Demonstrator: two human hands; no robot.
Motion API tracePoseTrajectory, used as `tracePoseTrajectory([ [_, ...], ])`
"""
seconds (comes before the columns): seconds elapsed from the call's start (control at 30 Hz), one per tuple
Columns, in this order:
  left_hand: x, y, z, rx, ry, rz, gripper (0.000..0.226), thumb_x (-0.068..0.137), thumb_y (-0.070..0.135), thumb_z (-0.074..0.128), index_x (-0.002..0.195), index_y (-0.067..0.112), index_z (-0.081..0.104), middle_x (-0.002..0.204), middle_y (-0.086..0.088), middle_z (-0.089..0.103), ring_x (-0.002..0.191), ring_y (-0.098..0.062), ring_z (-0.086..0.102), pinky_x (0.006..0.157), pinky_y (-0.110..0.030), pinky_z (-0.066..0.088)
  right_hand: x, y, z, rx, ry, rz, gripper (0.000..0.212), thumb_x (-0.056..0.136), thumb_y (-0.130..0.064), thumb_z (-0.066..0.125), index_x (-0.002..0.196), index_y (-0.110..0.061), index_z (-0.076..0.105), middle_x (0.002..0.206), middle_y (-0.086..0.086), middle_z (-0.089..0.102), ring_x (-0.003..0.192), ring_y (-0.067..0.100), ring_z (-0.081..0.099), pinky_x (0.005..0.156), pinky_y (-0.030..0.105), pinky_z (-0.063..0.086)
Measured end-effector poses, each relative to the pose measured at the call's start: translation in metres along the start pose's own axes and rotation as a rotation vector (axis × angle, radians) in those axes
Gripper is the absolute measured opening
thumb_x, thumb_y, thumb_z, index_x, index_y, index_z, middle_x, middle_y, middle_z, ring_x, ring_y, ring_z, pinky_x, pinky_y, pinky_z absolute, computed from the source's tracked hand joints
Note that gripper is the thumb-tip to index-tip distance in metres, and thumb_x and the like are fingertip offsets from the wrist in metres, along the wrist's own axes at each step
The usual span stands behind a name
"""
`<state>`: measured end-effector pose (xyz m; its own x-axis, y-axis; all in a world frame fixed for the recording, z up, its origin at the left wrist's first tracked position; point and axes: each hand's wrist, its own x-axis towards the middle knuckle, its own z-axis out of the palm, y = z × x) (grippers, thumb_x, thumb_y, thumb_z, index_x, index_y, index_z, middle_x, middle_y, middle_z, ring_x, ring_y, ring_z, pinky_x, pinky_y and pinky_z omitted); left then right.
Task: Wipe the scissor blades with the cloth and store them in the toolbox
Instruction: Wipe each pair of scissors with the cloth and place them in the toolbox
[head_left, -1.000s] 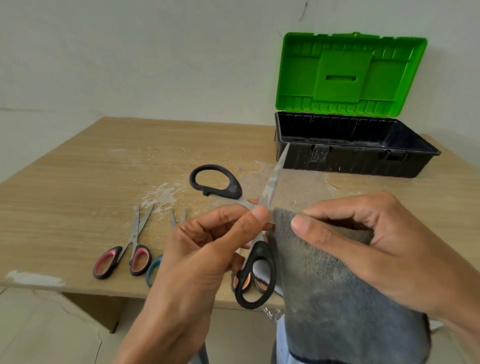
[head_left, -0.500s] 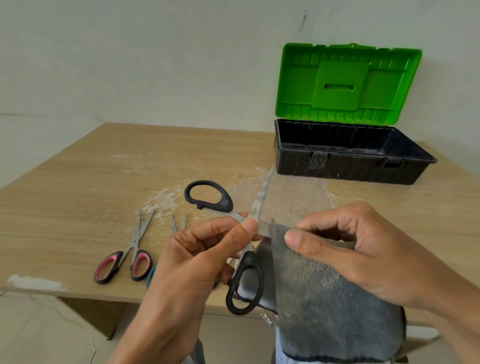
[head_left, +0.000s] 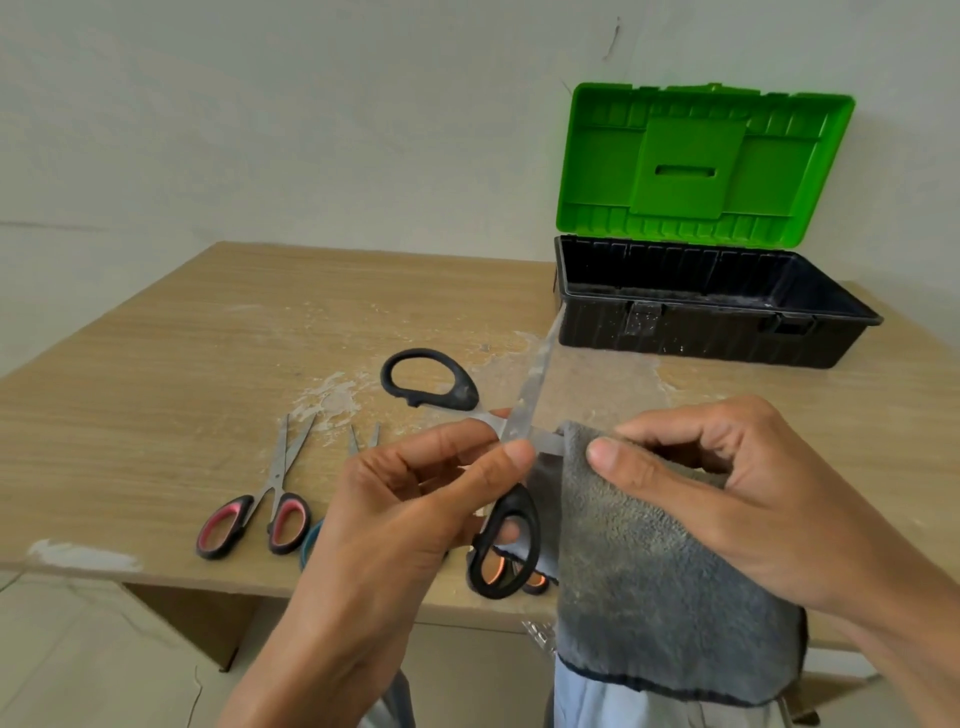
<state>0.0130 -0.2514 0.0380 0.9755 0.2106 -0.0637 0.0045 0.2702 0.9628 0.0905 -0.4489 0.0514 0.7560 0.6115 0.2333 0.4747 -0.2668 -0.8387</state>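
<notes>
My left hand (head_left: 400, 525) pinches black-handled scissors (head_left: 535, 384) at the pivot; they are spread wide, one blade pointing up toward the toolbox, the other running right into a grey cloth (head_left: 639, 561). My right hand (head_left: 727, 499) pinches the cloth's top edge around that blade. The black toolbox (head_left: 691, 338) stands open at the back right, its green lid (head_left: 701, 161) upright against the wall.
On the wooden table (head_left: 156, 374) lie red-and-black scissors (head_left: 260, 509) at the front left, and teal-handled scissors (head_left: 363, 439) mostly hidden by my left hand. Orange-lined handles (head_left: 537, 579) peek out at the front edge. White dust marks the tabletop.
The view has dropped slightly and the toolbox sits lower in frame. My right hand and the cloth have slid a little along the blade; both grips are unchanged.
</notes>
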Motion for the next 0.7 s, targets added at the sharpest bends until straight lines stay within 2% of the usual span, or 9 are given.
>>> tracePoseTrajectory([
  [0.07, 0.000, 0.001, 0.000, -0.009, -0.017, -0.011, 0.016, 0.067, 0.020, 0.078, 0.077, 0.009, 0.080, 0.076, -0.007, 0.074, 0.064, -0.011, 0.063, 0.053, -0.021, 0.052, 0.000, -0.001, 0.001, -0.002, -0.016, -0.004, 0.024, 0.089, -0.049, 0.066, 0.075, -0.036, 0.080, 0.053, -0.008, 0.056, 0.049, 0.005, 0.046, 0.056, 0.009, 0.038],
  [0.13, 0.000, 0.002, 0.001, -0.004, -0.040, -0.013, 0.017, 0.069, 0.019, 0.077, 0.081, 0.007, 0.080, 0.078, -0.008, 0.075, 0.063, -0.011, 0.063, 0.052, -0.020, 0.051, 0.002, -0.001, 0.002, -0.010, -0.029, -0.004, 0.024, 0.090, -0.049, 0.066, 0.077, -0.035, 0.080, 0.054, -0.011, 0.055, 0.050, 0.004, 0.045, 0.054, 0.014, 0.036],
  [0.23, -0.001, 0.004, 0.001, -0.023, -0.060, -0.020, 0.019, 0.067, 0.019, 0.077, 0.081, 0.007, 0.080, 0.076, -0.006, 0.073, 0.058, -0.011, 0.061, 0.049, -0.020, 0.050, 0.003, -0.001, 0.002, -0.032, -0.054, -0.013, 0.026, 0.092, -0.049, 0.065, 0.078, -0.033, 0.079, 0.057, -0.008, 0.055, 0.053, 0.010, 0.047, 0.056, 0.021, 0.038],
  [0.33, -0.001, 0.007, -0.002, -0.029, -0.034, -0.045, 0.034, 0.059, 0.023, 0.079, 0.085, 0.001, 0.077, 0.070, -0.009, 0.068, 0.051, -0.014, 0.056, 0.045, -0.019, 0.047, 0.002, -0.003, -0.003, -0.037, -0.095, 0.009, 0.024, 0.091, -0.052, 0.065, 0.083, -0.036, 0.082, 0.064, 0.000, 0.064, 0.059, 0.021, 0.055, 0.061, 0.026, 0.043],
  [0.4, 0.000, 0.006, -0.005, -0.012, -0.025, -0.056, 0.036, 0.060, 0.024, 0.079, 0.087, 0.000, 0.077, 0.066, -0.008, 0.065, 0.049, -0.015, 0.053, 0.046, -0.020, 0.045, 0.001, -0.004, -0.008, -0.056, -0.098, 0.019, 0.022, 0.088, -0.053, 0.065, 0.084, -0.040, 0.083, 0.066, 0.001, 0.067, 0.060, 0.020, 0.060, 0.063, 0.024, 0.046],
  [0.43, 0.000, 0.006, -0.005, 0.001, -0.026, -0.058, 0.034, 0.061, 0.025, 0.079, 0.085, 0.002, 0.077, 0.066, -0.008, 0.065, 0.050, -0.015, 0.053, 0.048, -0.022, 0.044, 0.001, -0.004, -0.009, -0.069, -0.096, 0.015, 0.021, 0.087, -0.053, 0.066, 0.083, -0.042, 0.083, 0.066, -0.002, 0.069, 0.059, 0.013, 0.061, 0.063, 0.019, 0.046],
  [0.5, 0.000, 0.005, -0.004, 0.020, -0.033, -0.063, 0.026, 0.062, 0.025, 0.079, 0.078, 0.005, 0.078, 0.066, -0.007, 0.065, 0.052, -0.014, 0.054, 0.050, -0.024, 0.043, 0.002, -0.008, -0.008, -0.077, -0.098, 0.008, 0.019, 0.085, -0.052, 0.066, 0.083, -0.043, 0.083, 0.064, -0.017, 0.069, 0.060, 0.000, 0.062, 0.065, 0.008, 0.044],
  [0.6, -0.003, 0.005, -0.002, 0.005, -0.072, -0.073, 0.015, 0.065, 0.020, 0.079, 0.072, 0.007, 0.077, 0.065, -0.008, 0.065, 0.050, -0.014, 0.054, 0.046, -0.020, 0.045, 0.004, -0.012, -0.005, -0.128, -0.113, 0.010, 0.021, 0.085, -0.052, 0.065, 0.086, -0.040, 0.082, 0.064, -0.034, 0.064, 0.067, -0.010, 0.065, 0.070, 0.002, 0.043],
  [0.7, -0.003, 0.007, -0.003, -0.012, -0.068, -0.081, 0.016, 0.061, 0.021, 0.080, 0.071, 0.009, 0.078, 0.068, -0.009, 0.067, 0.051, -0.016, 0.052, 0.044, -0.020, 0.044, 0.007, -0.014, -0.005, -0.130, -0.141, 0.004, 0.017, 0.088, -0.050, 0.066, 0.076, -0.046, 0.079, 0.063, -0.028, 0.065, 0.061, -0.005, 0.062, 0.067, 0.005, 0.044],
])
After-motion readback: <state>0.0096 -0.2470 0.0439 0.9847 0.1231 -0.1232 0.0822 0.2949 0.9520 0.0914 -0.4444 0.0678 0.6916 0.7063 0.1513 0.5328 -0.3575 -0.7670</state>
